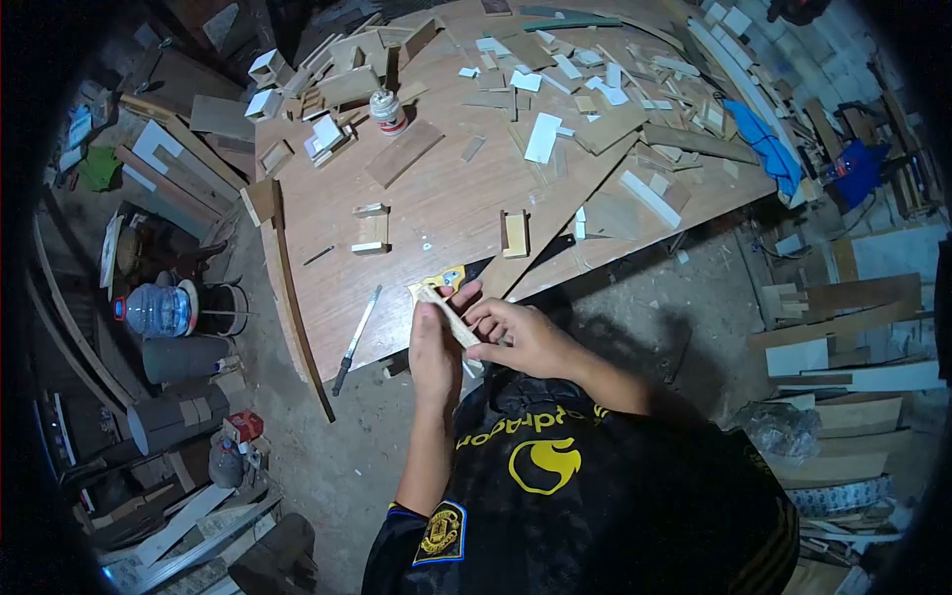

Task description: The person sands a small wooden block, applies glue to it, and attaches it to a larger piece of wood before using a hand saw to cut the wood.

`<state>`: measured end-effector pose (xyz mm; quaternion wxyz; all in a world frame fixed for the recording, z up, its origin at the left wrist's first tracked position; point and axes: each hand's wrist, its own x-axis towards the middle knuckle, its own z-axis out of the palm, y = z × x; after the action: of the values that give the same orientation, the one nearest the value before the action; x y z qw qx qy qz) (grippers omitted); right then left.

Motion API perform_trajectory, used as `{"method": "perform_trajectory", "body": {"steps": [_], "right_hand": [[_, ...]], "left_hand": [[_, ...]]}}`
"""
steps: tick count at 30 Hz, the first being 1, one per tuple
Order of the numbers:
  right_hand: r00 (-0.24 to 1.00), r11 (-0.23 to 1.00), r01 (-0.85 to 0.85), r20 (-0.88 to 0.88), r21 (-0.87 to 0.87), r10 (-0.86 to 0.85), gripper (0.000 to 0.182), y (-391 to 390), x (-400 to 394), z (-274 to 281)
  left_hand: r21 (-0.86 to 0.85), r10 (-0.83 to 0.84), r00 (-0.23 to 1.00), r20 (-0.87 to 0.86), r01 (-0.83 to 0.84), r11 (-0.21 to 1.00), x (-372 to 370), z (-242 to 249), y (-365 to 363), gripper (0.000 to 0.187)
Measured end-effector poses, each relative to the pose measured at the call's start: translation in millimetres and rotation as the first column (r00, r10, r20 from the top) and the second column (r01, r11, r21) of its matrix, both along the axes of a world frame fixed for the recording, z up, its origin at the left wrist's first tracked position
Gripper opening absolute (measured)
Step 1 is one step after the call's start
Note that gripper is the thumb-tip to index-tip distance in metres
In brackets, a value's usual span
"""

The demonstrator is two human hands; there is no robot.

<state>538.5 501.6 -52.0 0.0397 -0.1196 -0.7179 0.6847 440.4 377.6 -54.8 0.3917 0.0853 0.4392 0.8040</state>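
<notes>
A person in a black shirt stands at a round wooden worktop (pixel 446 198). Both hands hold a thin pale wood strip (pixel 446 315) just in front of the chest. The left hand (pixel 433 347) has its fingers closed around the strip's lower part. The right hand (pixel 516 332) pinches the strip from the side with curled fingers. Just beyond the fingertips lies a yellow tool (pixel 443 278) at the worktop edge. A utility knife (pixel 357 339) lies left of the fingers. Wood offcuts (pixel 555 109) and a glue bottle (pixel 387 109) sit far beyond.

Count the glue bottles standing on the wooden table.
1: a glue bottle stands upright near the table's far left part, among offcuts. Others may be hidden in the scrap clutter.
</notes>
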Motion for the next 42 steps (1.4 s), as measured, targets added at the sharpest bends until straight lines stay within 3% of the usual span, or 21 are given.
{"method": "perform_trajectory", "body": {"steps": [1, 7, 9, 11, 12, 13, 14, 15, 16, 17, 18, 21, 24, 31, 33, 35, 40, 42], "right_hand": [[1.000, 0.993, -0.001, 0.007, -0.114, 0.001, 0.037, -2.7, -1.6, -4.6], [0.988, 0.939, -0.133, 0.029, -0.317, 0.150, 0.031, -3.5, -10.4, -24.0], [0.987, 0.913, -0.163, -0.050, -0.375, 0.155, 0.026, -5.4, -15.9, -30.1], [0.945, 0.931, -0.157, 0.224, -0.331, 0.239, 0.024, 22.7, -31.1, -27.7], [0.992, 0.998, -0.011, 0.121, -0.060, 0.019, 0.024, 39.7, -43.1, -60.7], [0.985, 0.967, 0.171, -0.047, 0.187, -0.165, 0.024, 57.2, -58.2, -96.8], [0.922, 0.895, 0.256, 0.186, 0.366, -0.340, 0.031, 77.5, -71.3, -104.4], [0.831, 0.751, 0.177, 0.313, 0.636, -0.460, 0.044, 99.9, -84.3, -124.4], [0.773, 0.503, 0.121, 0.236, 0.856, -0.588, 0.060, 108.4, -86.9, -142.3], [0.720, 0.579, -0.029, 0.419, 0.815, -0.554, 0.072, 124.7, -91.3, -151.9], [0.724, 0.531, -0.098, 0.426, 0.842, -0.542, 0.076, 130.5, -91.9, -160.9], [0.723, 0.507, -0.227, 0.492, 0.832, -0.484, 0.080, 136.7, -96.2, -169.9], [0.697, 0.522, -0.252, 0.527, 0.815, -0.486, 0.081, 137.6, -96.7, -175.2], [0.666, 0.567, -0.343, 0.619, 0.749, -0.415, 0.092, 144.4, -108.1, -169.6], [0.696, 0.582, -0.323, 0.604, 0.746, -0.389, 0.094, 145.4, -106.6, -172.3], [0.838, 0.621, -0.224, 0.474, 0.751, -0.271, 0.095, 146.0, -104.9, -183.9], [0.909, 0.750, -0.097, 0.365, 0.654, -0.201, 0.096, 155.7, -99.3, -208.5], [0.931, 0.880, 0.006, 0.319, 0.475, -0.179, 0.093, 166.3, -100.2, -214.0]], "left_hand": [[-0.058, 0.066, 0.998, 0.019, -0.065, 0.996, 2.9, 3.3, 1.5, 0.050], [-0.330, 0.212, 0.968, -0.136, -0.246, 0.912, 2.2, -26.5, -17.0, 0.049], [-0.342, 0.260, 0.915, -0.307, -0.361, 0.867, 5.4, -23.1, -17.6, 0.044], [-0.353, 0.323, 0.895, -0.308, -0.422, 0.835, 8.1, -23.7, -18.4, 0.044], [-0.301, 0.379, 0.876, -0.299, -0.463, 0.834, 8.8, -17.4, -13.7, 0.040], [-0.247, 0.437, 0.851, -0.291, -0.509, 0.825, 8.1, -13.1, -11.9, 0.037], [-0.253, 0.419, 0.854, -0.309, -0.499, 0.829, 6.9, -15.5, -14.3, 0.034], [-0.166, 0.439, 0.876, -0.199, -0.472, 0.866, 7.1, -7.7, -11.5, 0.025], [-0.193, 0.402, 0.855, -0.327, -0.477, 0.858, 8.1, -4.8, -9.4, 0.020], [-0.221, 0.354, 0.821, -0.448, -0.485, 0.846, 8.9, -1.7, -6.8, 0.016], [-0.264, 0.348, 0.823, -0.449, -0.494, 0.828, 11.3, 11.4, -2.5, 0.012], [-0.299, 0.287, 0.888, -0.360, -0.401, 0.866, 11.3, 10.5, -11.4, 0.025], [-0.275, 0.361, 0.905, -0.226, -0.415, 0.867, 15.1, 22.2, -2.4, 0.036], [-0.165, 0.414, 0.899, -0.144, -0.434, 0.886, 21.0, 20.2, 20.1, 0.040], [-0.151, 0.421, 0.898, -0.132, -0.438, 0.886, 22.5, 21.6, 27.0, 0.042], [-0.138, 0.435, 0.897, -0.078, -0.441, 0.887, 23.2, 29.4, 37.3, 0.043], [-0.122, 0.481, 0.871, 0.098, -0.469, 0.875, 26.9, 44.6, 58.1, 0.048], [-0.145, 0.454, 0.890, 0.053, -0.443, 0.885, 27.1, 43.4, 63.8, 0.051]]}}
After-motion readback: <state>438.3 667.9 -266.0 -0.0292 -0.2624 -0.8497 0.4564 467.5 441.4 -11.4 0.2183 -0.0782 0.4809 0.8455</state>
